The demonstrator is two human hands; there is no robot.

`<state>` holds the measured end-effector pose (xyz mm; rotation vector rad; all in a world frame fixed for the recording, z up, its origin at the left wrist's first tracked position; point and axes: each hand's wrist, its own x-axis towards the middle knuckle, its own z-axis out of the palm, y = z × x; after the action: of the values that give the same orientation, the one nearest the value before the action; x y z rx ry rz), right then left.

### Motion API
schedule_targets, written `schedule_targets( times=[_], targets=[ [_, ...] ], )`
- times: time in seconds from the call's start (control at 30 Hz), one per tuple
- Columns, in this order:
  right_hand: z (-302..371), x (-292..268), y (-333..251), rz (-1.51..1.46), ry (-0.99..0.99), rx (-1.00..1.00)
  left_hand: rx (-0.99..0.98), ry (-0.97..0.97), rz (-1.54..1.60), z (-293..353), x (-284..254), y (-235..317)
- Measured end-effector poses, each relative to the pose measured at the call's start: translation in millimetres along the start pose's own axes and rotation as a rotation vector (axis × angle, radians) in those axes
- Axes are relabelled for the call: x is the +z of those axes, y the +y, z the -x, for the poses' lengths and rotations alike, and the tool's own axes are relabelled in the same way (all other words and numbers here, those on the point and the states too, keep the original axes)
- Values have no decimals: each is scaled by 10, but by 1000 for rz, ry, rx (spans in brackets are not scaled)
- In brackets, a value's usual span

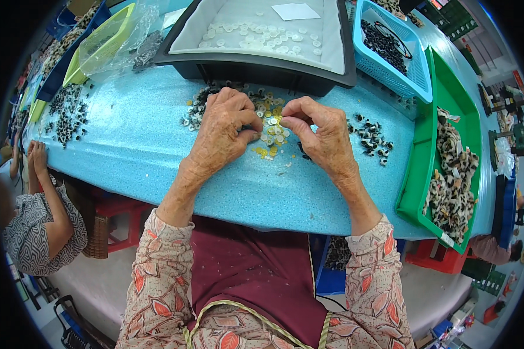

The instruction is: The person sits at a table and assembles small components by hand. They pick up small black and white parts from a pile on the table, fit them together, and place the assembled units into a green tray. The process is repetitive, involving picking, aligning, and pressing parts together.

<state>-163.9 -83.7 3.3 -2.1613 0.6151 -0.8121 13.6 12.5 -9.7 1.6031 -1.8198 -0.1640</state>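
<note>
My left hand [227, 125] is closed in a pinch at the left side of a loose pile of small white and yellow discs [271, 132] on the blue tabletop. What its fingertips hold, if anything, is hidden. Just across the pile, my right hand [323, 131] has thumb and forefinger pressed together; anything between them is too small to name. Small black-and-white pieces [193, 113] lie behind and left of my left hand. More such pieces [372, 136] are scattered to the right of my right hand.
A black tray [256, 65] with a white liner and pale discs stands beyond my hands. At right are a light-blue basket [423, 81] of black pieces and a green tray [416, 168] of mottled pieces. Another pile [68, 113] lies left. A seated person [43, 221] is at far left.
</note>
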Motion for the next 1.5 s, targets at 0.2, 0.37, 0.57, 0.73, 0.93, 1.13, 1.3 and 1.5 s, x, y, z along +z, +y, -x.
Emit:
schedule_targets(
  times=[0.2, 0.37, 0.57, 0.73, 0.93, 1.13, 1.3, 1.5],
  targets=[
    [17, 59, -3, -593, -2, 248, -166, 79, 365, -35, -37, 3],
    [8, 67, -3, -732, -111, 314, -299, 81, 671, -19, -57, -1],
    [12, 82, -35, -771, -142, 301, -329, 47, 697, -30, -67, 32],
    [20, 58, -65, -790, -126, 333, -379, 47, 845, -16, -42, 14],
    [2, 46, -57, -773, -122, 339, -398, 34, 950, -12, -33, 17],
    [1, 60, -66, -794, -130, 323, -406, 10, 977, -1, -31, 35],
    [7, 49, -76, -808, -121, 347, -413, 0, 1072, -11, 6, 26],
    [6, 45, -89, -802, -129, 341, -447, -42, 1194, -1, 12, 21]
  ],
)
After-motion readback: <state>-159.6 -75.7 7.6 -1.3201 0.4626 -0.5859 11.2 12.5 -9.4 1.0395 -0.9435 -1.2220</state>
